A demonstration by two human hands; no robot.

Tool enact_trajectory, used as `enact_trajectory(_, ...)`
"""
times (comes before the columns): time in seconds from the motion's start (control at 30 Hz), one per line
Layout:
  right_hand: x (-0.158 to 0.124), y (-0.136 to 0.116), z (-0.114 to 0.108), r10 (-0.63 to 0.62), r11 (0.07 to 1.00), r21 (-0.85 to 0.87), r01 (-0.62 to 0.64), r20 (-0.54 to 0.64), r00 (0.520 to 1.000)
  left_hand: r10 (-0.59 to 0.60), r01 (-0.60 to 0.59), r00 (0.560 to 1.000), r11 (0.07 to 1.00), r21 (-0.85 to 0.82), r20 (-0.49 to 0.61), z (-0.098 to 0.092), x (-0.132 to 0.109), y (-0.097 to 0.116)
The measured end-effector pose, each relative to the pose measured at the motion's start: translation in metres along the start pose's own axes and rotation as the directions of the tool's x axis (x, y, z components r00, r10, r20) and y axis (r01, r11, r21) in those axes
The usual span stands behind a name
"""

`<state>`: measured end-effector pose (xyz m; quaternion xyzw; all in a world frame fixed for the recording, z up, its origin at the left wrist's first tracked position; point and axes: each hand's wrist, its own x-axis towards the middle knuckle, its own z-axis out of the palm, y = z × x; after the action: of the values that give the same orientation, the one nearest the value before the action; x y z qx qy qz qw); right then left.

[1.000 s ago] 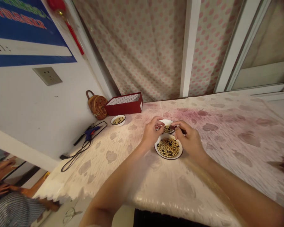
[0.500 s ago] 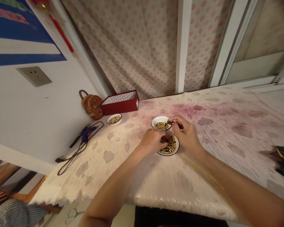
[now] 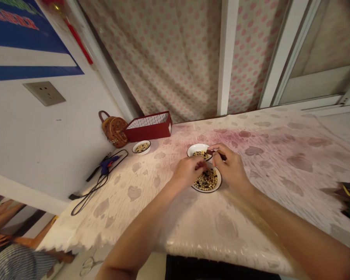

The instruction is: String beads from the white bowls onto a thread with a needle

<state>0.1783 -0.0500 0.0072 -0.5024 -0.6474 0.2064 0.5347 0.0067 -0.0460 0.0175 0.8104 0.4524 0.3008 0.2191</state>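
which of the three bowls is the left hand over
The front bowl, nearest the camera: the left hand is over its left side. The middle bowl is by the right hand, the third bowl by the red box.

Warm light, soft shadows, stretched edges

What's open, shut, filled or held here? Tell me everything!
Near bowl, holding yellow and black pieces
Middle bowl, partly filled
Left bowl, also holding pieces
Red box, open on top
Glue gun, lying down
Wall socket, nothing plugged in
Curtain, drawn across
Scissors, too small to tell
Right hand, closed on dark brown stick
Left hand, fingers curled over near bowl
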Motion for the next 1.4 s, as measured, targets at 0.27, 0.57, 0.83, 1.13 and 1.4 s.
enact_trajectory(0.27, -0.001, -0.001, 0.001, -0.037, 0.998, 0.048, 0.034, 0.059, 0.998, -0.196, 0.094, 0.979, 0.697, -0.711, -0.062, 0.001, 0.01, -0.021)
enact_trajectory(0.57, -0.003, 0.0, 0.003, -0.074, 0.996, 0.05, 0.068, 0.126, 0.989, -0.14, 0.087, 0.99, 0.538, -0.838, 0.013, 0.001, 0.009, -0.025)
enact_trajectory(0.83, -0.004, 0.001, 0.003, -0.082, 0.997, 0.016, 0.08, 0.147, 0.986, -0.137, 0.091, 0.99, 0.5, -0.861, 0.024, 0.0, 0.009, -0.023)
enact_trajectory(1.13, -0.004, 0.0, 0.003, -0.095, 0.995, -0.006, 0.097, 0.156, 0.983, -0.105, 0.074, 0.994, 0.558, -0.826, 0.018, 0.0, 0.008, -0.021)
enact_trajectory(1.4, -0.004, -0.001, 0.003, -0.084, 0.996, 0.008, 0.083, 0.159, 0.984, -0.115, 0.066, 0.993, 0.536, -0.842, 0.005, 0.0, 0.008, -0.022)
